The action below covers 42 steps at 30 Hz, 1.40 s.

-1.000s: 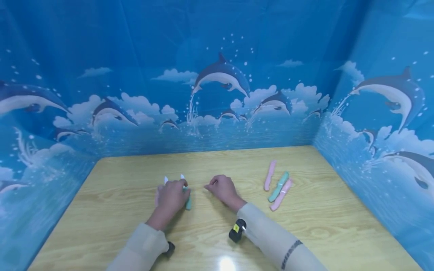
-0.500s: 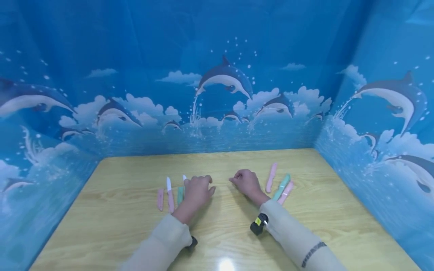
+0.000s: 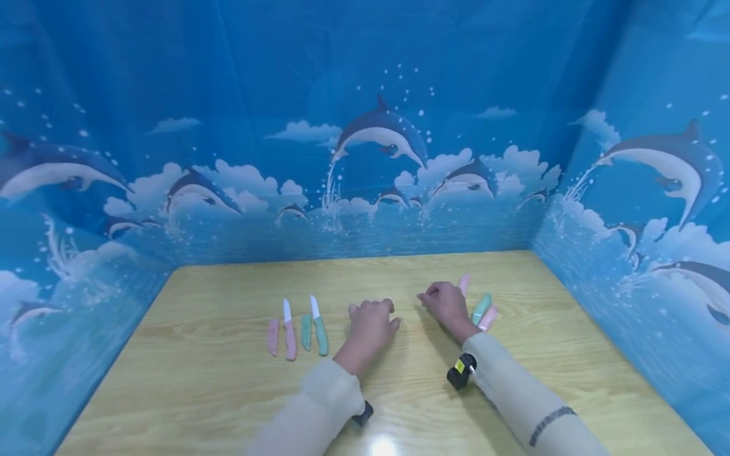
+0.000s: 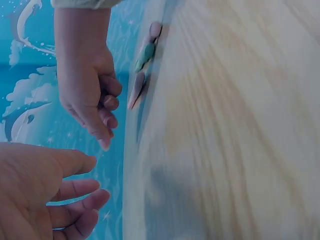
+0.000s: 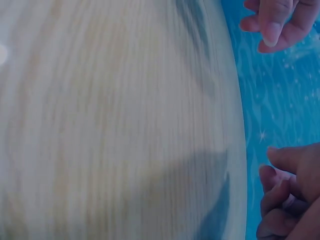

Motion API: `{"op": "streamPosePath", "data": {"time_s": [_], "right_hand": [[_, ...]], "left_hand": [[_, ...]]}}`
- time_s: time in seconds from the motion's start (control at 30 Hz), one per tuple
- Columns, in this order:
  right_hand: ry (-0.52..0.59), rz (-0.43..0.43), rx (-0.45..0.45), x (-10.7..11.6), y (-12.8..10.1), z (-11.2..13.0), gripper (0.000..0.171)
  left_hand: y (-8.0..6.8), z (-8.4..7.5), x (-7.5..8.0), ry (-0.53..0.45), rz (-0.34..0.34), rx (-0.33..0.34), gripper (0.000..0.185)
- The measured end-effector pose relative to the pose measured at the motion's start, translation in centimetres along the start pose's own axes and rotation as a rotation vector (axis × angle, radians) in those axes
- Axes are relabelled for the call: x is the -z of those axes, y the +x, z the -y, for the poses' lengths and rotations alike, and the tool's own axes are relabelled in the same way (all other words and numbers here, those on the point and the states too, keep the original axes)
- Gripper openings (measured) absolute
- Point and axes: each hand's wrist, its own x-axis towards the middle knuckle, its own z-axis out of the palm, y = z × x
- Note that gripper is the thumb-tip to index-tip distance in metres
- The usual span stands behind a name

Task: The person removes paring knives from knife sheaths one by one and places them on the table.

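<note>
My left hand (image 3: 371,326) is over the table with relaxed fingers and holds nothing. My right hand (image 3: 447,304) is to its right, loosely curled, with nothing visible in its grasp. Nearest the right hand lie a pink sheathed knife (image 3: 464,283), a green sheathed knife (image 3: 481,308) and another pink sheathed knife (image 3: 488,316), all partly hidden by that hand and wrist. Left of the left hand, a pink-handled knife (image 3: 291,339) and a green-handled knife (image 3: 321,332) lie with bare white blades pointing away. Beside them are a pink sheath (image 3: 273,335) and a green sheath (image 3: 306,332).
The wooden table (image 3: 217,392) is enclosed at the back and sides by a blue dolphin-print curtain (image 3: 256,234). Each sleeve has a dark wrist camera (image 3: 461,372) at the cuff.
Both hands have moved right across the table. The left hand has left the green knife, so both bare knives and their sheaths show fully. The right hand has come up to the sheathed knives.
</note>
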Motion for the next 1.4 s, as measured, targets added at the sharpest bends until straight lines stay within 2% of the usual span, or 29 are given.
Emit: {"op": "streamPosePath", "data": {"time_s": [0.13, 0.33, 0.6, 0.73, 0.97, 1.07, 1.27, 1.4], "right_hand": [[0.012, -0.019, -0.032, 1.0, 0.5, -1.2, 0.023], [-0.011, -0.056, -0.097, 2.3, 1.0, -2.7, 0.025], [-0.040, -0.055, -0.129, 3.4, 1.2, -4.1, 0.026], [-0.078, -0.078, -0.142, 3.6, 1.8, -4.8, 0.026], [-0.149, -0.045, -0.179, 3.6, 2.8, -5.3, 0.027], [-0.165, -0.027, -0.211, 3.6, 3.0, -5.4, 0.027], [-0.209, -0.061, -0.271, 3.5, 3.1, -5.3, 0.030], [-0.182, -0.028, -0.280, 3.1, 3.0, -4.9, 0.029]], "left_hand": [[0.5, -1.3, -0.9, -0.012, 0.024, -0.008, 0.031], [1.2, -2.5, -2.6, -0.006, 0.002, -0.025, 0.031], [2.4, -3.7, -3.9, -0.103, -0.044, -0.038, 0.028], [3.1, -4.4, -4.1, -0.075, -0.028, -0.043, 0.030], [3.7, -5.6, -4.8, 0.087, -0.037, -0.104, 0.033], [3.6, -6.3, -5.5, 0.100, -0.029, -0.123, 0.033], [3.5, -7.4, -6.3, 0.107, -0.038, -0.142, 0.040], [3.4, -8.0, -6.6, 0.101, -0.041, -0.135, 0.044]]}}
